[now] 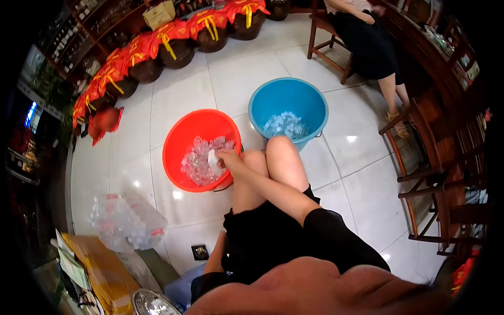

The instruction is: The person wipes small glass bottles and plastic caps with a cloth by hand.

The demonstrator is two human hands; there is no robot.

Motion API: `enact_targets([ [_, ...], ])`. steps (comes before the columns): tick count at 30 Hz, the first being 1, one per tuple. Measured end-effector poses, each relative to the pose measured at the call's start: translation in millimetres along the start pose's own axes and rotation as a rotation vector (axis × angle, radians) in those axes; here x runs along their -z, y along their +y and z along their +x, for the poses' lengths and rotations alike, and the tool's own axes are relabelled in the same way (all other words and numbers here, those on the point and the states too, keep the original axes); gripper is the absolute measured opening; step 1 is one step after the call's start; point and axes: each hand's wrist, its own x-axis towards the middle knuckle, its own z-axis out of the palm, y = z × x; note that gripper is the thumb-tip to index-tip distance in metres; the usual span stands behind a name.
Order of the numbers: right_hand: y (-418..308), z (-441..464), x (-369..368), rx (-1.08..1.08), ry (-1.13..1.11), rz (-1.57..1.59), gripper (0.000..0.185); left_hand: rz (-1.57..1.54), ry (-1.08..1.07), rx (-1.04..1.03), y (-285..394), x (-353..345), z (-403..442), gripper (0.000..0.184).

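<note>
Stretched across my knees, my right hand [228,158] is closed over the right side of a red bucket [176,128]. A small whitish thing [214,164] is in its fingers; its kind cannot be made out. Many small clear, pinkish-looking pieces [195,161] lie in the bottom of the red bucket. To its right, by my knees, stands a blue bucket [287,94] with a heap of small clear pieces [286,125] in it. Only part of my left arm shows at my left side; my left hand is hidden.
A clear plastic bag [128,220] of clear items lies on the tiled floor at left, near a yellow-brown package [100,268]. Dark jars with red cloth covers [176,39] line the far side. Another person sits at upper right, beside wooden chairs [420,136].
</note>
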Motion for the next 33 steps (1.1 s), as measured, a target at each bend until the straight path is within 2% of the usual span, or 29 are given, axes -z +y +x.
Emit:
enact_targets([
  [9,4.3,-16.2,-16.8,-0.013,-0.182,0.060,0.010,-0.112,0.053,0.011,4.7,7.2,-33.4,0.018],
  [13,-1.3,-38.5,-37.4,0.021,-0.225,-0.087,0.011,-0.167,0.098,-0.015,-4.4,5.4,-53.2,0.018],
  [15,-22.8,-57.3,-47.3,0.003,-0.078,-0.087,0.015,-0.187,0.130,-0.040,-11.8,8.7,-59.8,0.018],
  [17,-1.6,-34.7,-37.8,0.140,-0.046,-0.167,0.018,-0.203,0.159,-0.072,-15.4,13.4,-63.8,0.018],
  [18,37.1,2.5,-17.1,0.298,-0.131,-0.193,0.019,-0.217,0.175,-0.083,-17.1,15.3,-66.7,0.018],
  [19,29.5,-6.7,-9.7,0.279,-0.091,-0.190,0.018,-0.230,0.189,-0.089,-18.2,17.0,-65.4,0.018],
  [20,32.4,-9.0,-6.5,0.186,-0.044,-0.003,0.017,-0.248,0.209,-0.084,-20.2,19.7,-64.3,0.018],
  [22,47.3,-5.0,8.2,0.289,-0.049,-0.326,0.015,-0.276,0.205,-0.098,-45.5,31.6,-38.6,0.017],
  [24,85.9,11.9,14.0,0.351,-0.091,-0.400,0.015,-0.441,0.301,-0.004,-18.8,32.1,-56.2,0.020],
  [28,84.8,-5.2,-20.5,0.352,-0.134,-0.568,0.019,-0.418,0.366,0.052,-7.6,79.4,-33.2,0.020],
  [30,98.7,4.7,-27.3,0.425,-0.191,-0.646,0.020,-0.401,0.425,0.076,-3.7,114.0,-5.9,0.016],
  [31,90.8,0.9,-34.0,0.368,-0.246,-0.767,0.018,-0.392,0.442,0.043,-0.5,132.9,5.2,0.015],
  [33,88.1,-6.7,-51.1,0.354,-0.250,-0.778,0.016,-0.337,0.502,0.023,12.7,170.0,26.7,0.018],
])
